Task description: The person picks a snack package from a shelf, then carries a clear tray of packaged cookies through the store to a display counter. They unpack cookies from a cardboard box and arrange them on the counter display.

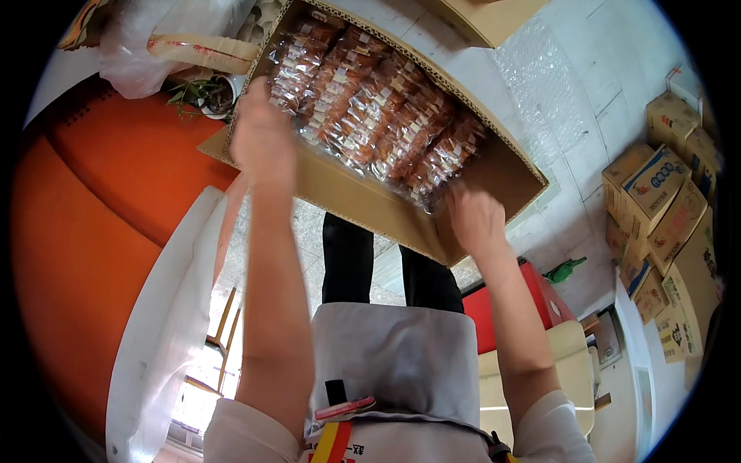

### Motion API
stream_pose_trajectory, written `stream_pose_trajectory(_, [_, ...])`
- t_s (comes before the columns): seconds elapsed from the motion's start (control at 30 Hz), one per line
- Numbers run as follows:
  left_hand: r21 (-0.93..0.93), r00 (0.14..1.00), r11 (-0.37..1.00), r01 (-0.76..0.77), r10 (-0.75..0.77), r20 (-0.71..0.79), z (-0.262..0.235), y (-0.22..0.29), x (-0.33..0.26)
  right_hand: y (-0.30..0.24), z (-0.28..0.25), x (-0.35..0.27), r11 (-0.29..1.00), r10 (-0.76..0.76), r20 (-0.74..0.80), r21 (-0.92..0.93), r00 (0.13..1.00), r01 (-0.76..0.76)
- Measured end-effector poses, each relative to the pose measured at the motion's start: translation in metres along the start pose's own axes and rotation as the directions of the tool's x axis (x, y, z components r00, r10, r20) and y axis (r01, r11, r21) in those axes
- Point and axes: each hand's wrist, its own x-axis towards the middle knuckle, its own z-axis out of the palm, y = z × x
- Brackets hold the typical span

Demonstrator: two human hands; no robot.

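Observation:
A cardboard box stands open in front of me. Inside it, several rows of clear-wrapped packets with reddish-brown contents lie side by side, pushed toward the far wall. My left hand is at the box's left wall, next to the leftmost row; motion smears it and its fingers are hard to make out. Inside the near right part of the box, my right hand is closed, fingers curled at the near end of the rightmost row. Whether a packet is pinched there is hidden.
An orange surface with a whitish curved edge lies to my left. A potted plant and a plastic bag are beyond it. Bubble wrap covers floor tiles at the far right. Stacked cartons stand right, and a red container nearer.

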Motion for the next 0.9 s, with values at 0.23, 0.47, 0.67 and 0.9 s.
stream_pose_trajectory(0.23, [-0.352, 0.342, 0.066, 0.934, -0.456, 0.821, 0.104, 0.102, -0.113, 0.007, 0.012, 0.129, 0.987, -0.104, -0.39, 0.069, 0.915, 0.142])
stream_pose_trajectory(0.47, [-0.142, -0.154, -0.351, 0.926, -0.692, 0.705, 0.163, 0.101, -0.11, 0.013, 0.011, 0.156, 0.972, -0.073, -0.173, 0.208, 0.982, 0.109])
stream_pose_trajectory(0.67, [-0.128, 0.041, -0.076, 0.989, -0.685, 0.728, 0.179, 0.092, -0.12, 0.018, 0.006, 0.17, 0.896, -0.098, 0.004, 0.435, 0.995, 0.087])
stream_pose_trajectory(0.9, [-0.457, 0.432, 0.159, 0.875, -0.681, 0.591, 0.18, 0.11, -0.165, 0.036, 0.027, 0.191, 0.789, -0.166, -0.066, 0.59, 0.984, 0.173])
